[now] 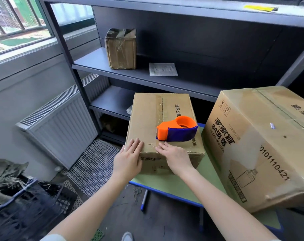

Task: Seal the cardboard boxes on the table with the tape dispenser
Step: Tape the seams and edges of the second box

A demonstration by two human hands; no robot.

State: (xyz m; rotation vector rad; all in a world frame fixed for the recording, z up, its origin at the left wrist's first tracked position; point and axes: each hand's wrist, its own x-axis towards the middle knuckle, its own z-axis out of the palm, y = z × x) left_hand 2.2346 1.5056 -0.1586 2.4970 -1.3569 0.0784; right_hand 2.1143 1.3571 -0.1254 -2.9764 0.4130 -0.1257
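Observation:
A small cardboard box [147, 119] stands on the green table [175, 185], its flaps closed and a tape strip running along the top seam. An orange and blue tape dispenser [177, 130] lies on the box top, near the front right. My left hand [130, 157] rests flat over the box's near top edge, fingers straight. My right hand [173, 155] presses straight fingers on the top near the seam, just below the dispenser's cutter end. A larger cardboard box [259, 145] sits on the table to the right, tilted.
A dark metal shelf unit [147, 75] stands behind the table, holding a taped small box [120, 49] and a white paper [163, 69]. A white radiator [61, 129] is on the left wall. A dark crate [26, 206] and white mesh [94, 167] lie on the floor.

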